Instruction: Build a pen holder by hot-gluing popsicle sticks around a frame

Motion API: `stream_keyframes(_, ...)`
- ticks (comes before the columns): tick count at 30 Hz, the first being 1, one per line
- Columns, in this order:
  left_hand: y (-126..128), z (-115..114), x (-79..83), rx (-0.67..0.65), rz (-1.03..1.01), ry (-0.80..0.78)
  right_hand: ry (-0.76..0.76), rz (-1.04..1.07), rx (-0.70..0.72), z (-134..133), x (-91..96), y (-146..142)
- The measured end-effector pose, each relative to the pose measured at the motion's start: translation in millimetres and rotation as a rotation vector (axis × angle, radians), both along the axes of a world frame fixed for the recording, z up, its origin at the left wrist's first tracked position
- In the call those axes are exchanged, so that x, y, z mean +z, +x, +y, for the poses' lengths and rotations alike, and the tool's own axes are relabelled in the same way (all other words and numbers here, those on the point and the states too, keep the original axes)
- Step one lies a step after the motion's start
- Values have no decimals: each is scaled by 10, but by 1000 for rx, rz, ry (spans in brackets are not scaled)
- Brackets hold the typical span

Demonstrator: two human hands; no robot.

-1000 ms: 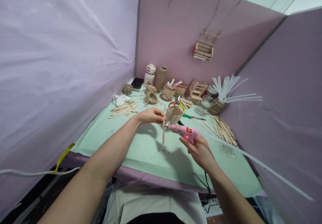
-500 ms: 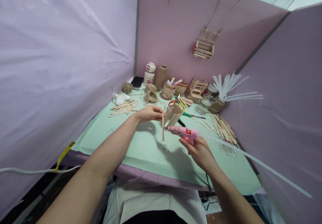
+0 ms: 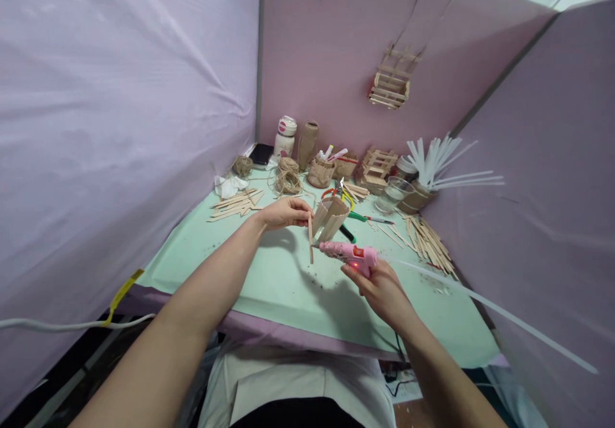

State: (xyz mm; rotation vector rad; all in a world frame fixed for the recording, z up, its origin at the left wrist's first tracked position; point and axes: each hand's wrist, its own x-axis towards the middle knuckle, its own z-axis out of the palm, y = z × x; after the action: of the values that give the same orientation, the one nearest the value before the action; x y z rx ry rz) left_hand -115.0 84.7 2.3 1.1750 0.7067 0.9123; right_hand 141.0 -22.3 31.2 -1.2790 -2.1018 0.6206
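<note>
My left hand [image 3: 284,212] pinches the top of a wooden craft stick [image 3: 311,239] and holds it upright above the green mat [image 3: 269,280]. My right hand [image 3: 379,287] grips a pink hot glue gun [image 3: 348,255], its red light on. The nozzle points left and touches the stick near its lower half. A long white glue stick [image 3: 485,306] trails from the gun's back to the right. Just behind the stick stands a half-built cup of craft sticks [image 3: 331,215].
Loose craft sticks lie at the left [image 3: 235,205] and right [image 3: 427,242] of the mat. At the back stand twine balls [image 3: 288,181], a white bottle [image 3: 285,136], pliers [image 3: 342,196], a plastic cup [image 3: 394,196], a jar of white glue sticks [image 3: 432,172] and stick crates. Purple partitions close three sides.
The stick and the glue gun have shifted slightly up and away together, with the nozzle staying against the stick. Both grips are unchanged.
</note>
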Motion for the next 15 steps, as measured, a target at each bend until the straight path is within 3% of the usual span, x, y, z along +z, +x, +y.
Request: stream_keyframes(15,-27,13,8,51,-8,14,-109,32,62,12,-22,21)
